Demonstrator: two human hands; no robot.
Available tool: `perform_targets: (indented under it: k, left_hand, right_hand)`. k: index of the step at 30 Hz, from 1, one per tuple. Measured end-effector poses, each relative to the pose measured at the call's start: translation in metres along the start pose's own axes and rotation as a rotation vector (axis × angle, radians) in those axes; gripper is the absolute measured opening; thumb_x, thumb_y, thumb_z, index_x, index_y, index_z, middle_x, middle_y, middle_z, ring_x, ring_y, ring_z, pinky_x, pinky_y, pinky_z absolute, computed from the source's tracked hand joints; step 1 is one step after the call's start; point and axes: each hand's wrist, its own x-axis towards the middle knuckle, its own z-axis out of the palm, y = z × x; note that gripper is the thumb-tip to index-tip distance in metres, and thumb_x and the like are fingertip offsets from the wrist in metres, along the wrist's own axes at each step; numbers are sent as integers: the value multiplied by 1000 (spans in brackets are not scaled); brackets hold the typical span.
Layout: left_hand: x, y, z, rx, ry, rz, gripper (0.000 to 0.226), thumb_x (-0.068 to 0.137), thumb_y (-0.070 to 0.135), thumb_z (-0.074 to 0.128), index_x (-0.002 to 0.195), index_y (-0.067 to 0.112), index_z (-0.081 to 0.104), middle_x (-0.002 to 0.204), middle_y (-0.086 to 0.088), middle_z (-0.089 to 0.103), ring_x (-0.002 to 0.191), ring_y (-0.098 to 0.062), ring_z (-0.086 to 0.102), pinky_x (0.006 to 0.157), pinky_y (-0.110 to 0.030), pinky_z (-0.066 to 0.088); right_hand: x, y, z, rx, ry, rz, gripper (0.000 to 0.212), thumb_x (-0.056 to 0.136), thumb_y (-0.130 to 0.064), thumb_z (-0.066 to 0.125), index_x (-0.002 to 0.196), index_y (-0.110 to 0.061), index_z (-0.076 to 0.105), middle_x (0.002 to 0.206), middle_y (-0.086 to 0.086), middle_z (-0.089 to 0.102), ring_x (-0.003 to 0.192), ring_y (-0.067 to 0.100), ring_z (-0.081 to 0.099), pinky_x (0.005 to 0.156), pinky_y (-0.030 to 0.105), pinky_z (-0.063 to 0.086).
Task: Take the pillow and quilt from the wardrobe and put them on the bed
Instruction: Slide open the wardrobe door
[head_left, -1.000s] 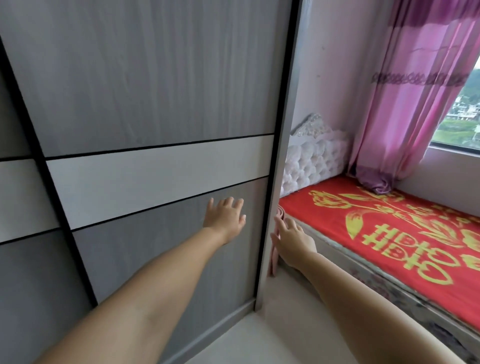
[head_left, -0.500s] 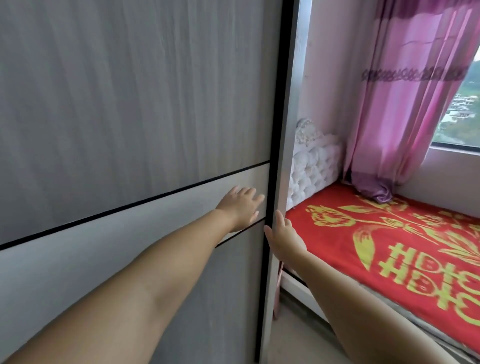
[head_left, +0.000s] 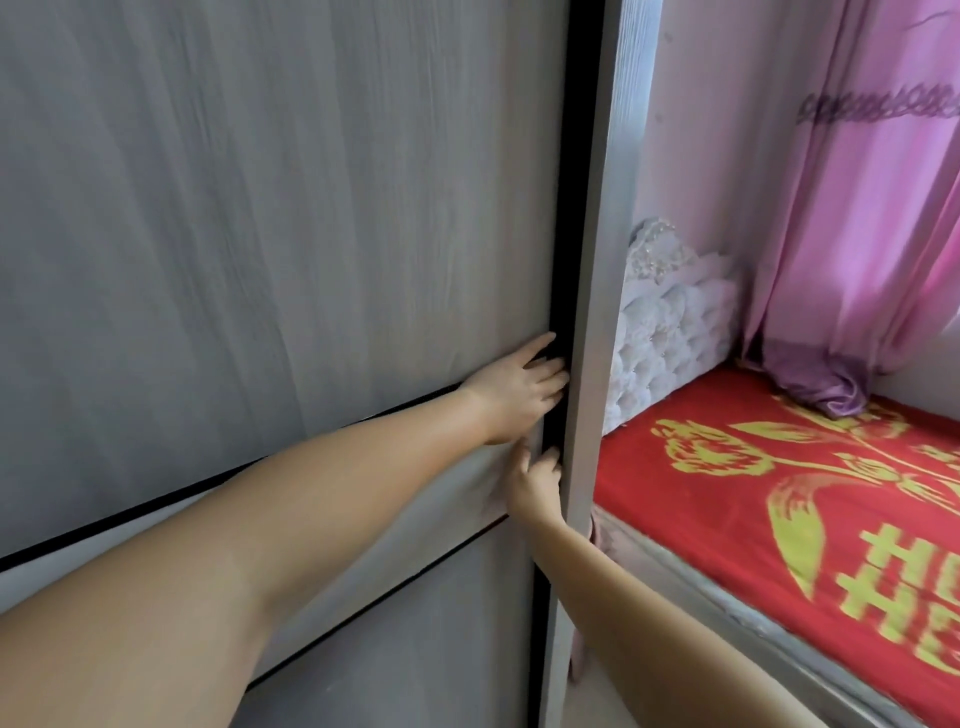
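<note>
The wardrobe's grey sliding door (head_left: 291, 218) fills the left of the view and is closed, so the pillow and quilt are hidden. My left hand (head_left: 517, 392) lies flat on the door, fingers spread, fingertips on the black edge strip (head_left: 569, 208) beside the wardrobe's side frame (head_left: 602, 260). Just below it, my right hand (head_left: 535, 480) has its fingers hooked on that same door edge, thumb on the panel. The bed (head_left: 810, 519) with a red and gold cover lies to the right.
A white tufted headboard (head_left: 670, 332) stands behind the wardrobe's side frame. Pink curtains (head_left: 857, 223) hang at the far right, their bunched ends resting on the bed. A narrow strip of floor (head_left: 587, 701) runs between wardrobe and bed.
I have come closer to the wardrobe. Both hands slid right to the door's right edge; the right hand moved from the frame's side onto the door edge, under the left.
</note>
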Motion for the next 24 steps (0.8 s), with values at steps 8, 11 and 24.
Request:
perform_targets:
  k: [8,11,24]
  left_hand:
    - [-4,3,-8,56,-67,-27,48,100,24,25,146,9,25,155,-13,24,145,-30,13,115,-60,-3]
    - [-13,5,-14,82,-86,-33,46,101,23,27,144,7,28,154,-15,26,144,-30,15,116,-60,-1]
    - [-133,22,-24,88,-122,-178,41,95,20,50,134,8,45,147,-15,37,143,-30,20,115,-57,1]
  right_hand:
    - [1,5,9,14,131,-40,57,100,-34,33,146,-2,22,149,26,30,138,38,29,114,44,23]
    - [-9,6,10,2,132,-71,57,100,-32,35,147,-3,21,147,25,33,137,37,31,113,45,25]
    - [-117,7,57,-54,-18,-124,55,99,-38,37,147,-14,24,151,10,31,138,29,30,108,45,33]
